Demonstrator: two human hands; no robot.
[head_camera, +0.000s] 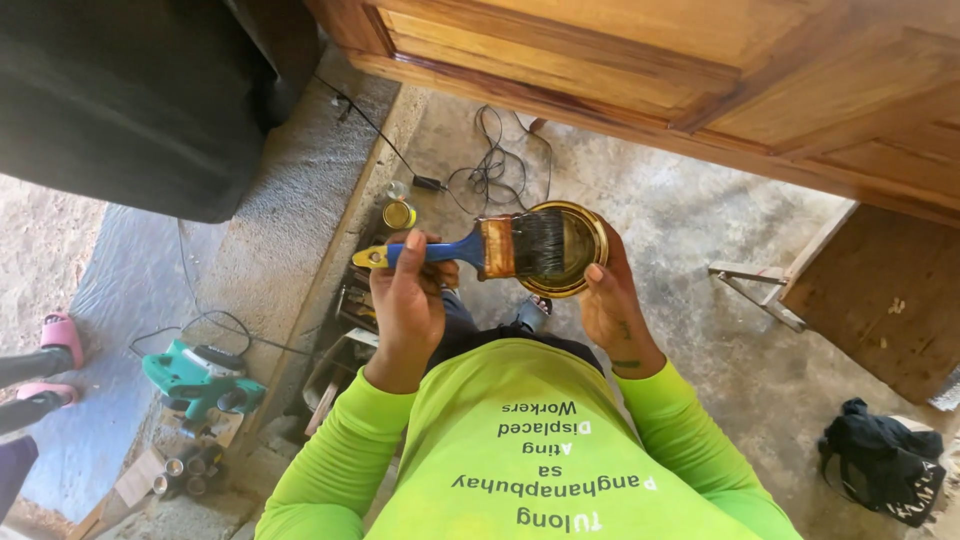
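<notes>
My left hand (408, 300) grips the blue handle of a flat paintbrush (470, 250), which lies level in front of my chest. Its dark bristles rest over the mouth of a round golden tin (592, 228). My right hand (612, 300) holds that tin from the right side and underneath, with the thumb on its rim. Both hands are close together above the concrete floor, and I wear bright green long sleeves.
A varnished wooden door panel (700, 60) spans the top. On the floor lie a small open tin (399, 214), tangled black cable (490, 170), a green power tool (200, 375), a black bag (885, 465) and a wooden board (880, 300). Another person's pink sandals (55, 340) are at the left.
</notes>
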